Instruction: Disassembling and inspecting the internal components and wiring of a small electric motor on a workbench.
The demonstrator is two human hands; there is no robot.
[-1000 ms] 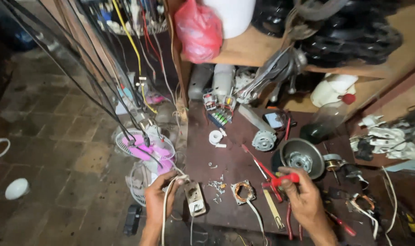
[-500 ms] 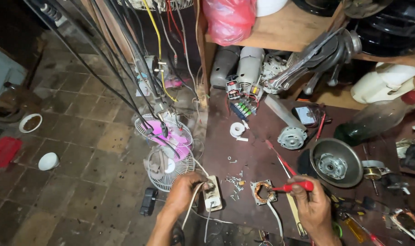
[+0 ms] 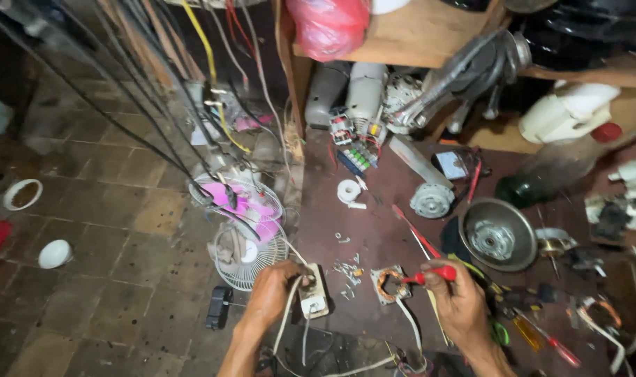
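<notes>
A: Status on the hands?

B: Left hand (image 3: 272,293) is at the front edge of the table (image 3: 388,244), fingers on a white power strip (image 3: 313,290) and pinching a white cable (image 3: 286,318) at its near end. Closed grip on the cable, thumb against the strip.

A: Right?

B: Right hand (image 3: 461,304) is clenched around a red probe (image 3: 430,274). Its tip points left and touches a small motor coil (image 3: 390,284), copper windings in a square metal frame.

A: Where's the coil sitting?

B: Flat on the table, between the two hands, just right of the power strip. A white wire (image 3: 409,318) runs from it toward the table's near edge.

A: Anything around it?

B: Loose screws (image 3: 346,267) scattered just left of the coil. A second red probe (image 3: 409,225) lies diagonally behind it. Further right, a round metal motor housing (image 3: 497,234), open side up. Behind that, a dark green bottle (image 3: 541,174) on its side.

A: Back of the table?

B: White tape roll (image 3: 348,190), a small grey motor (image 3: 432,200), a circuit board (image 3: 354,143). A red plastic bag (image 3: 330,24) on the shelf above.

A: Floor side?

B: Small fan with a pink blade (image 3: 245,209) and a white wire guard (image 3: 245,255) on the tiled floor, left of the table. Black cables (image 3: 122,119) hang across above it. A white bowl (image 3: 55,253) well off to the left.

A: Screwdrivers?

B: A few near the right wrist, one with a red handle (image 3: 564,352). Can't tell the types.
</notes>
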